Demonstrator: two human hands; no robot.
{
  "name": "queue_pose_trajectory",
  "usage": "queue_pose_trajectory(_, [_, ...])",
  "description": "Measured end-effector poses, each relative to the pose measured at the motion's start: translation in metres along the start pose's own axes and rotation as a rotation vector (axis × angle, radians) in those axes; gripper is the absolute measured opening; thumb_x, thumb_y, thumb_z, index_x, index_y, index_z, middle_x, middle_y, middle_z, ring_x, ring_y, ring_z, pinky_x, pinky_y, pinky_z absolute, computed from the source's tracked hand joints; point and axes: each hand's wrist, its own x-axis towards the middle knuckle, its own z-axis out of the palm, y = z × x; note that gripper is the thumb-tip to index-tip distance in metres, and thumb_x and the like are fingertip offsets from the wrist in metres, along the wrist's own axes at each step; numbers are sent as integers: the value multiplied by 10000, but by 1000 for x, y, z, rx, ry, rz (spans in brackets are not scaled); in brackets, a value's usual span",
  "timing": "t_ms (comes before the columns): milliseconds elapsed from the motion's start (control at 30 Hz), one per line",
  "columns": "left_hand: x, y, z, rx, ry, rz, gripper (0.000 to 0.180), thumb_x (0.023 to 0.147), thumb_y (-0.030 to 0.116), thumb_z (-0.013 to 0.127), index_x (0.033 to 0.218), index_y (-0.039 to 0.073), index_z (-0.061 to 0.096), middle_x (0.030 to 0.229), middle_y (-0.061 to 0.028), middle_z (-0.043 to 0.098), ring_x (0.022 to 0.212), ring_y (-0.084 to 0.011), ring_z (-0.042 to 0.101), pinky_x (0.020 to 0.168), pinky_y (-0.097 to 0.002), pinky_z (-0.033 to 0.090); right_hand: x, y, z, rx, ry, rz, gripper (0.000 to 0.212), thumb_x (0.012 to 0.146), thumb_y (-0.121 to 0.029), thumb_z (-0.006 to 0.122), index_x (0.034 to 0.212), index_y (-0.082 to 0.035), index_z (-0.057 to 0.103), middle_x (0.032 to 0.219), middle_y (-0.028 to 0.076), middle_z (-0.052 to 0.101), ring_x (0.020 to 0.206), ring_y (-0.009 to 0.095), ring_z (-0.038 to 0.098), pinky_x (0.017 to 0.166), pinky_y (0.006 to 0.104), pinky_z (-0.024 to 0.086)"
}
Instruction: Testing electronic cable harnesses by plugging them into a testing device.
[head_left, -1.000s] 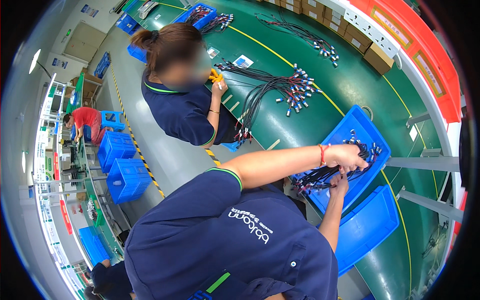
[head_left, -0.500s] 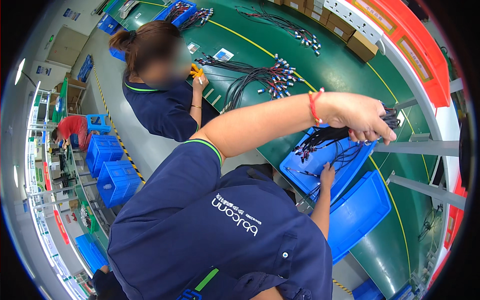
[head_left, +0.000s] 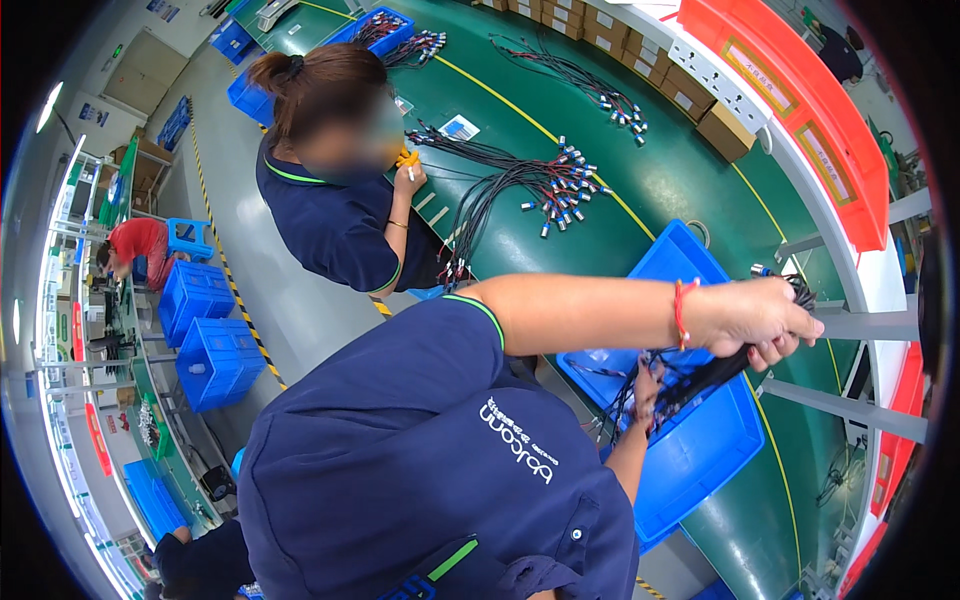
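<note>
"See that black cable bundle (head_left: 715, 380)? It's slung above the neighbouring edges of the left blue tray (head_left: 690, 255) and the right blue tray (head_left: 705, 455), over by the tabletop's (head_left: 690, 170) near edge."

"What's holding it?"

"The left hand (head_left: 755, 318) — clenched round the strands, metal-tipped connectors (head_left: 762, 271) poking out past the fist. The right hand (head_left: 648, 390) is in among the lower lengths; I can't tell whether it grips any."

"So what worries you?"

"Tangling, I'd say. Strands run either side of that right wrist, so one pull could drag several crooked, or catch them on a tray's edge."

"And the connectors?"

"They look near the metal bar (head_left: 870, 325) — a careless swing might knock them."
</note>
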Motion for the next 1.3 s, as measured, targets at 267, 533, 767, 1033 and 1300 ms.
queue_pose_trajectory(267, [-12,-77,36,-228,62,102,318,982,247,534,717,167,377,573,80,340,437,-28,302,400,-233,252,-152,-218,63,-25,54,-82,472,892,-354,598,1191,7,550,948,132,626,949,276,619,851,385,506])
queue_pose_trajectory(533, [-87,-224,131,-182,-44,-29,340,997,302,530,761,135,354,580,58,344,441,-44,309,386,-241,279,-451,-174,235,-895,-258,-272,329,972,-270,568,1030,52,524,613,71,568,576,162,563,633,307,487])
queue_pose_trajectory(767, [-177,-359,188,-664,-28,-582,239,951,266,597,854,64,513,623,22,456,535,-74,459,480,-253,398,-682,-84,201,-576,303,-228,234,968,-219,591,932,-1,514,617,-26,455,475,32,386,431,198,319])
queue_pose_trajectory(1033, [-191,-553,192,-630,114,-904,209,971,184,562,980,-22,594,679,0,576,595,-111,584,600,-289,525,-854,-39,132,-616,642,45,186,948,-212,632,923,-40,565,634,-63,464,538,22,415,480,216,333])
queue_pose_trajectory(1300, [-145,-691,245,-328,0,-819,225,977,223,578,1024,8,624,793,-16,642,697,-109,638,706,-290,552,-924,-52,-4,-740,681,258,225,977,-252,575,971,-28,560,561,59,522,473,133,501,466,301,374])
